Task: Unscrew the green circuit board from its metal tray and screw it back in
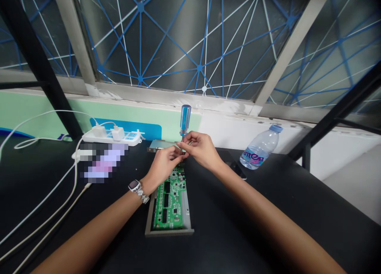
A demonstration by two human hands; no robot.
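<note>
A screwdriver [185, 121] with a clear blue handle stands nearly upright over the far end of a green circuit board [176, 204]. My right hand [201, 148] is closed, with thumb and fingers pinching the metal shaft just below the handle. Close beside it, my left hand [162, 165] is closed too, its fingertips pressed together low by the shaft; what they pinch is hidden. The board sits in a grey metal frame [169, 232]. My fingers cover the screwdriver's tip. A flat metal cover [160, 144] lies behind my left hand.
A white power strip [111, 137] with plugged-in chargers is at the back left, and white cables [64, 204] run over the black table. A blurred-out item [104, 163] lies before it. At right stand a water bottle [260, 147] and a dark phone-like object [238, 171].
</note>
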